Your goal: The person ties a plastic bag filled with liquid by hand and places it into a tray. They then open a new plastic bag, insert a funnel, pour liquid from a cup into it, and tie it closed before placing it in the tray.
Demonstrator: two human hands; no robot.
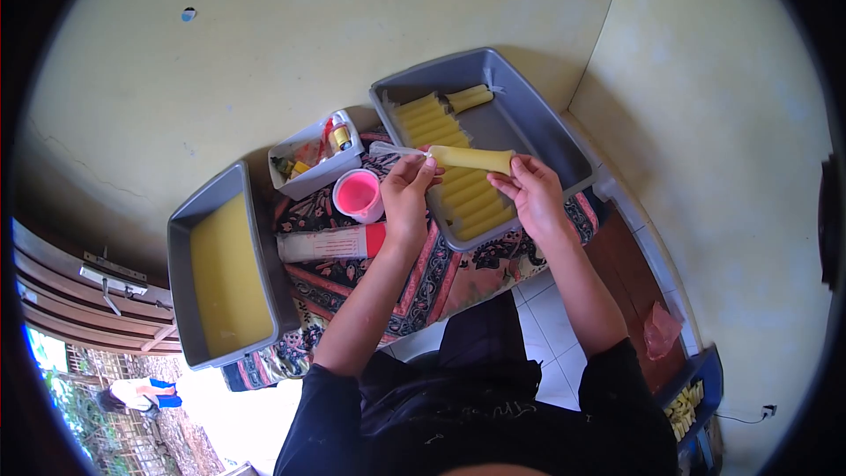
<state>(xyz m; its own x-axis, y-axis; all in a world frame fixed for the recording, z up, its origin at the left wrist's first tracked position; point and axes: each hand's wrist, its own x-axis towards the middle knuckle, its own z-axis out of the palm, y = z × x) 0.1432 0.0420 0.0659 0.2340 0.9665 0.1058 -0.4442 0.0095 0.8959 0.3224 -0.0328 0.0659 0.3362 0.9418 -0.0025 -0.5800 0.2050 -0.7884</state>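
Note:
A yellow filled plastic tube [473,159] is held up between my two hands, over a grey tray [539,128]. My left hand [411,187] pinches its left end, where clear loose plastic sticks out. The fingers of my right hand [534,191] are closed on the tube's right end. Rows of similar yellow tubes [476,203] lie in the tray beneath, with a few more at its far side. Left of my left hand is a pink cup [358,195] with a white rim. A plastic packet [324,244] lies below the cup.
At the left stands a grey tub [182,278] of yellow liquid. A small grey basket [322,174] holds bottles and packets. Patterned cloth [423,291] covers the table. Low at the right is a blue crate [716,379] with yellow pieces. Outside, a person [139,394] is visible.

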